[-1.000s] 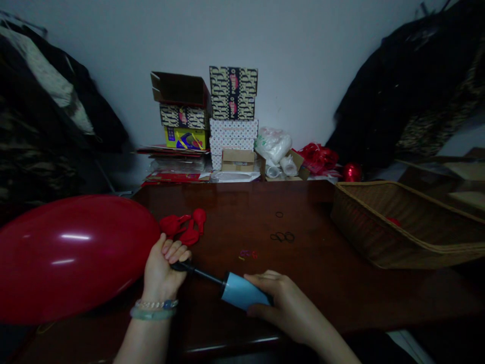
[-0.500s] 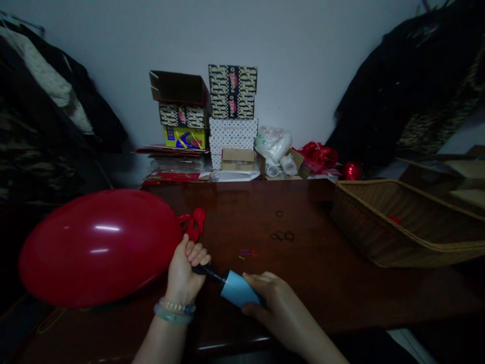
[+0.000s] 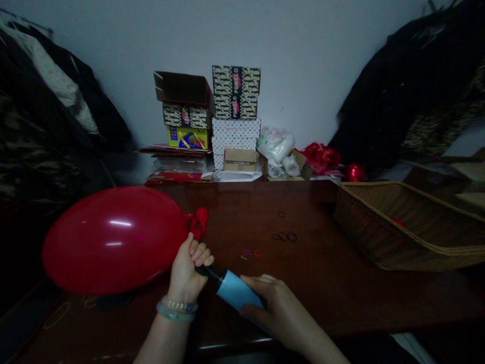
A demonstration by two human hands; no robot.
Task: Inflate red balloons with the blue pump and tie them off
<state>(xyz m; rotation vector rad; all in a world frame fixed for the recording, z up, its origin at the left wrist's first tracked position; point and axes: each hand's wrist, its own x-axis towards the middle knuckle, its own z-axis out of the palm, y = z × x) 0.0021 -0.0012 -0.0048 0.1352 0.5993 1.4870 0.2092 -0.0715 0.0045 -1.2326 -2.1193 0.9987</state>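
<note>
A big inflated red balloon (image 3: 115, 240) lies to the left, its neck end running to my left hand (image 3: 189, 268). That hand is a closed fist, pressed round the black nozzle (image 3: 208, 272) of a blue hand pump (image 3: 239, 291); the balloon's mouth is hidden inside the fingers. From the other side my right hand (image 3: 278, 308) wraps the blue barrel, thumb below and fingers above, and covers the pump's rear end. Just beyond my left fist lie small uninflated red balloons (image 3: 200, 220) on the table.
On the brown table (image 3: 242, 202) lie black rubber bands (image 3: 285, 236), small coloured bands (image 3: 248, 253) and yellowish bands (image 3: 56, 314). A wicker basket (image 3: 373, 237) stands at the right. Stacked boxes (image 3: 235, 93) and plastic bags (image 3: 276, 144) line the wall; dark clothes hang at both sides.
The red balloon looks slightly smaller, its far end drawn in to the right, uncovering yellowish bands near the table's left edge. Slightly more of the blue barrel shows. Both hands keep their hold.
</note>
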